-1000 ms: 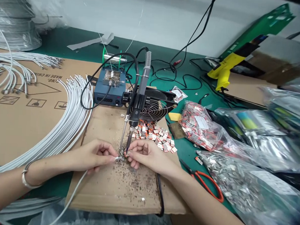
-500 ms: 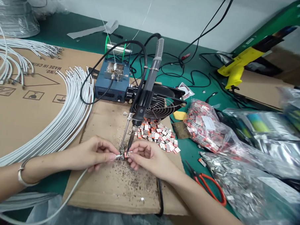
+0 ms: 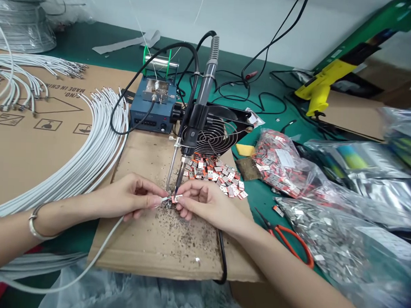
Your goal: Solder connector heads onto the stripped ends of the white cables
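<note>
My left hand [image 3: 137,198] pinches a white cable [image 3: 107,240] close to its stripped end, and the rest trails down to the lower left. Between the thumb and fingers of my right hand [image 3: 201,201] is a small red-and-silver USB connector [image 3: 177,198]. Cable end and connector meet under the tip of a clamped soldering iron [image 3: 192,135]; whether the tip touches them I cannot make out. A thin metal solder feed tube [image 3: 172,166] slants down beside the iron. Dark solder crumbs lie around this spot on the cardboard [image 3: 136,251].
Behind stand a blue solder feeder [image 3: 149,113], a solder spool [image 3: 161,63] and a black fan [image 3: 215,136]. Loose USB connectors [image 3: 225,177] lie to the right, with red-handled pliers [image 3: 295,244] and plastic bags [image 3: 283,164] beyond. Bundled white cables [image 3: 86,153] spread left.
The scene sits slightly higher in the view, as the camera has tilted. Both hands keep their pinch on cable and connector at the iron's tip.
</note>
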{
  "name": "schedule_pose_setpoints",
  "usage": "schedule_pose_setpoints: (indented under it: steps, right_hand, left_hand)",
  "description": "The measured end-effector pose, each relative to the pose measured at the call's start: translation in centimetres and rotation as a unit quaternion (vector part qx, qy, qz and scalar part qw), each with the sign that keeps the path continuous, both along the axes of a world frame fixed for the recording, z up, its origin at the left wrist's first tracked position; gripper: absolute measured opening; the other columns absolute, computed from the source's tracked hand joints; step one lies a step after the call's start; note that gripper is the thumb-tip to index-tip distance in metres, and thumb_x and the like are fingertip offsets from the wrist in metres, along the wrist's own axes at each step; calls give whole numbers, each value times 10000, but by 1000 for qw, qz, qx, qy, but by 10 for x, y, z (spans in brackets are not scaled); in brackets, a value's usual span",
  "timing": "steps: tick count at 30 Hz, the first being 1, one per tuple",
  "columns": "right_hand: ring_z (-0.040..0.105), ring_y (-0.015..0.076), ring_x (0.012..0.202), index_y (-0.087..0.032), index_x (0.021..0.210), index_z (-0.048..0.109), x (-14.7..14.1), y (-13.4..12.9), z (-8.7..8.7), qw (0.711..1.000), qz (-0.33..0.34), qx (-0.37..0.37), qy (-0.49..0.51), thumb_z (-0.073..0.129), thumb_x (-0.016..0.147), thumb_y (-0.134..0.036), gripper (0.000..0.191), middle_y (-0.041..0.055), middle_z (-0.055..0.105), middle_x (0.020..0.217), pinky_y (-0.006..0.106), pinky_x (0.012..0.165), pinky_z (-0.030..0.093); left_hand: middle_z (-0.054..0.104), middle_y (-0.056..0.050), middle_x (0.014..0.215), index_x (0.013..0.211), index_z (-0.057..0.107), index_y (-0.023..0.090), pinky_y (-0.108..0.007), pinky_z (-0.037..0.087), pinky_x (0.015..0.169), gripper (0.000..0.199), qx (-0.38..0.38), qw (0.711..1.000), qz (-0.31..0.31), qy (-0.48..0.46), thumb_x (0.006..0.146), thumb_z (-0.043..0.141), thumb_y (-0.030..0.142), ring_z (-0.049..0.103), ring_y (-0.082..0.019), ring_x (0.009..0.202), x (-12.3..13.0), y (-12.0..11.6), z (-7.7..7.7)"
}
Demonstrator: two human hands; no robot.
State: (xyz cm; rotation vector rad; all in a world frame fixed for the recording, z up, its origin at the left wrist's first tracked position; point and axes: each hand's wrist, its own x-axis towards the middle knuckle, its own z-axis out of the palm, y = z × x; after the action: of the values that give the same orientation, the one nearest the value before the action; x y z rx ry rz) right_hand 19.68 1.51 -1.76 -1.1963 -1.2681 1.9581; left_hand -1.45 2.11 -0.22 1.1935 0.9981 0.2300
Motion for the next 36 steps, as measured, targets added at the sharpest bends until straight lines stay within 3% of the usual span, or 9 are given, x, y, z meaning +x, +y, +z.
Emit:
schedule_pose_setpoints:
  steps: [7, 26, 36]
  right_hand:
    - [589, 56, 473, -133, 775, 601, 0, 0, 0, 1000, -1, 0, 2, 756, 652, -356, 299, -8, 647, 610, 163, 461, 503]
    - [588, 57, 471, -134, 774, 597, -1, 2, -2, 1000, 0, 6, 1, 752, 654, -350, 292, 5, 663, 636, 169, 461, 501]
    - [572, 58, 442, -136, 753, 571, -4, 4, 0, 1000, 0, 5, -22, 772, 596, -428, 388, -3, 655, 601, 167, 439, 478]
  left_hand:
    - [452, 80, 462, 1114, 626, 113, -137, 316, 313, 383, 1, 1000, -2, -1, 800, 599, 331, 353, -41, 346, 1, 0, 0]
    - [432, 71, 471, 1113, 655, 141, -138, 311, 331, 354, 25, 999, -36, 2, 837, 548, 336, 360, -46, 367, 1, 0, -1]
    - [472, 54, 596, 1099, 638, 103, -137, 347, 331, 375, 37, 998, -29, -37, 801, 592, 326, 425, -45, 414, 1, -2, -5]
